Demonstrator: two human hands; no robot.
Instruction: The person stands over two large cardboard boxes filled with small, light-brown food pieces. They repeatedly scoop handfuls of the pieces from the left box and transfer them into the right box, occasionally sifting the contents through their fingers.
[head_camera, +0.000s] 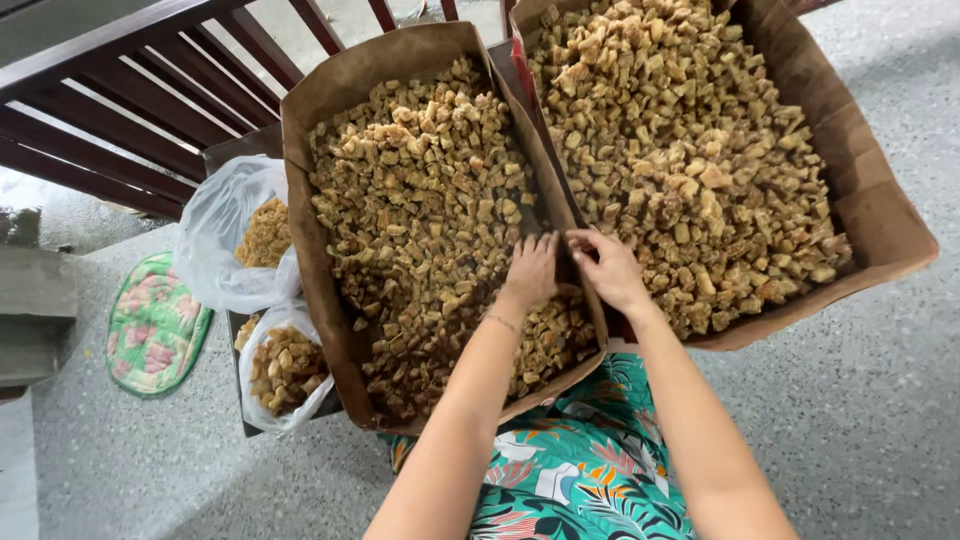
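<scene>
Two brown cardboard trays sit side by side, each heaped with small golden-brown fried chunks. My left hand lies palm down on the chunks in the left tray, near its right wall, fingers together and curled into the pieces. My right hand rests at the near left corner of the right tray, fingertips pinched at the divide between both trays; whether a chunk is held is hidden. A thin bracelet circles my left wrist.
Two clear plastic bags of the same chunks lie on a dark tray left of the boxes. A floral cushion sits on the grey speckled floor. Dark red wooden railing runs at the upper left. My floral-patterned lap is below.
</scene>
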